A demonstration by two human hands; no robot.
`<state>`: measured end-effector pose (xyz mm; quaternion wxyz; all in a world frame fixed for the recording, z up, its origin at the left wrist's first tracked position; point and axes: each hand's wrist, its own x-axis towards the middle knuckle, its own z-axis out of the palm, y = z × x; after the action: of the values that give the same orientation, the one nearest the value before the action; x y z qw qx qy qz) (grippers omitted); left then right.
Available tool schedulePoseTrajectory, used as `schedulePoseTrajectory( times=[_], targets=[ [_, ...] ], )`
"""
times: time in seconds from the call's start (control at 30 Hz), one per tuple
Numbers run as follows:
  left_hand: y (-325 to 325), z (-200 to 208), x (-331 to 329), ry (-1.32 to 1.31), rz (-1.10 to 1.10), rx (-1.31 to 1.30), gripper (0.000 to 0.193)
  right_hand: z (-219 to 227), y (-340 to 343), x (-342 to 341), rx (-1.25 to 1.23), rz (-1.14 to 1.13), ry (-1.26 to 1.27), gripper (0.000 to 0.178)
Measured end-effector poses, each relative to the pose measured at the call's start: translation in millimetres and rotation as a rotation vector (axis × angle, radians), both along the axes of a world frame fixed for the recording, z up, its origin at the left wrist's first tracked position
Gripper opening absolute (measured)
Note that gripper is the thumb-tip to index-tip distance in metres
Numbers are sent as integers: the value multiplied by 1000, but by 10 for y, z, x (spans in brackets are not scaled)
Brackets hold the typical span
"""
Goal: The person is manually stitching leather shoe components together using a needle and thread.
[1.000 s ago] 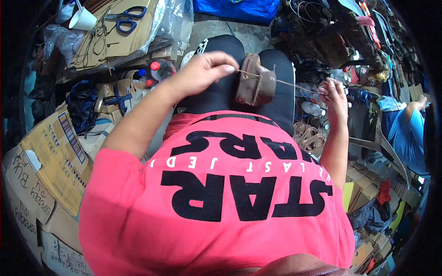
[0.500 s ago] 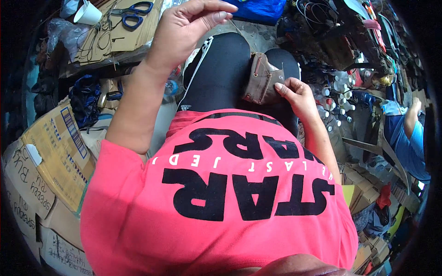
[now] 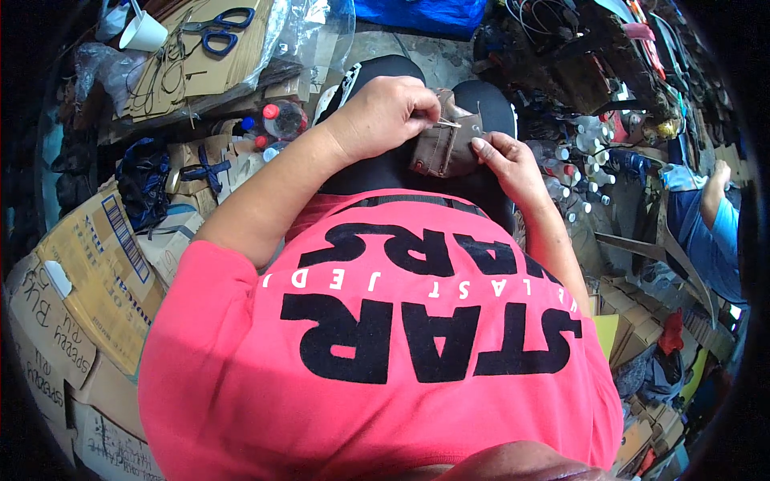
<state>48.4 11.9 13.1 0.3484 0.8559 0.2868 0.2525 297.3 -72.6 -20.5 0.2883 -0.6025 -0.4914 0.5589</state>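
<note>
A small brown pouch point(image 3: 446, 143) lies on the person's lap, on the black pants point(image 3: 385, 172). It looks like leather. It is soft and flat, with a folded flap on top and a row of stitches along the lower left edge. The top edge is a bit bent up.

The left hand point(image 3: 383, 117) rests on the left side of the pouch. Its fingers are pinched shut on a thin needle point(image 3: 446, 123), which points to the right across the pouch. The right hand point(image 3: 507, 160) holds the right side of the pouch, with the fingers curled over its edge and the thumb on top, so this grip is closed on the pouch.

The person wears a pink shirt point(image 3: 385, 337) with big black letters. Blue scissors point(image 3: 218, 22) and a white cup point(image 3: 143, 34) lie on cardboard point(image 3: 192, 68) far up on the left. A bottle with a red cap point(image 3: 282, 119) stands near the left arm.
</note>
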Motion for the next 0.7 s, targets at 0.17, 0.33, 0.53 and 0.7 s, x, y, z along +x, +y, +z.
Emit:
schedulePoseTrajectory(
  times=[0.17, 0.33, 0.53, 0.7],
  targets=[
    [6, -30, -6, 31, 12, 10, 9, 37, 6, -25, 1, 2, 8, 29],
    [14, -27, 1, 62, 8, 32, 8, 27, 13, -28, -4, 1, -28, 29],
    [30, 18, -3, 112, -15, 61, 9, 39, 12, -34, -8, -11, -15, 28],
    [0, 44, 37, 126, -38, 137, 9, 74, 5, -61, 12, -6, 11, 27]
  ],
)
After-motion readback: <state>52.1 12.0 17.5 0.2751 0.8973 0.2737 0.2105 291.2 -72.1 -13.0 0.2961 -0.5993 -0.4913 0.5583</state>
